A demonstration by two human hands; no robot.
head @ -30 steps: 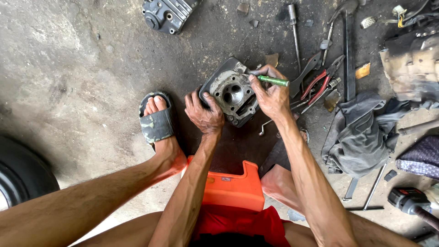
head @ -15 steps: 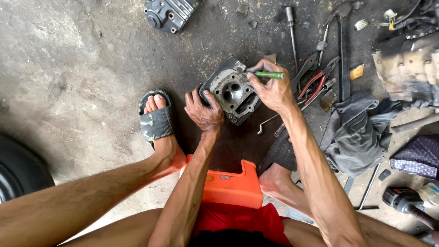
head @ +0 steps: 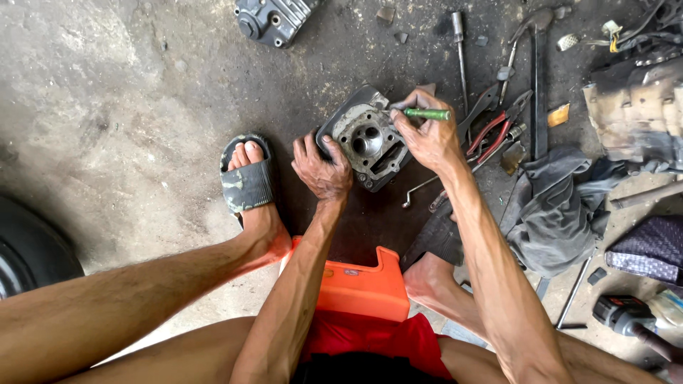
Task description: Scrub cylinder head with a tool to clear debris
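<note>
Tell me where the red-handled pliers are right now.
In the head view, the red-handled pliers lie on the floor just right of the right hand, beside the grey rag.

Cylinder head (head: pixel 366 142) on the floor, green tool (head: pixel 425 114) at its edge.
Grey, grimy metal, tilted up, round bore facing the camera; the tool's green handle lies level over its upper right corner.

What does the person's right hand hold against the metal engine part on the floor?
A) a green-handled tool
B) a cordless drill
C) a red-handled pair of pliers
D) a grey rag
A: the right hand grips a green-handled tool at the engine part, which the left hand steadies.
</note>
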